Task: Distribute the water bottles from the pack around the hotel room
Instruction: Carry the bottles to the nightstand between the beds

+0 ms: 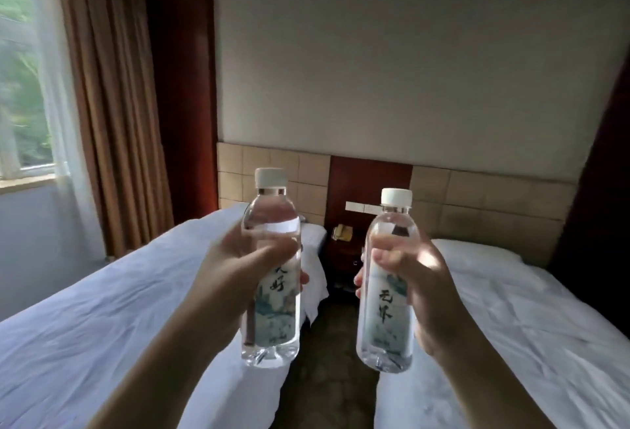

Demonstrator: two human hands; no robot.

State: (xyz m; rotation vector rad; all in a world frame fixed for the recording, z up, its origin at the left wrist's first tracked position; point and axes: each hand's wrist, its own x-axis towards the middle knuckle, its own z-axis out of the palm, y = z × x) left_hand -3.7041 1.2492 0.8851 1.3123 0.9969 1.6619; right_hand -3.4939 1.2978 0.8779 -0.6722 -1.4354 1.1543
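Holding one clear plastic white-capped water bottle upright at frame centre, the left hand wraps it, the right hand wraps another bottle, hiding partly the dark wooden nightstand between two white-sheeted beds.

open aisle between two beds, nightstand at end

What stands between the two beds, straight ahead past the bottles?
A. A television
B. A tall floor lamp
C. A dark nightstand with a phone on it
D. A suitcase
C: a dark nightstand with a phone on top sits in the gap between the left bed and the right bed.
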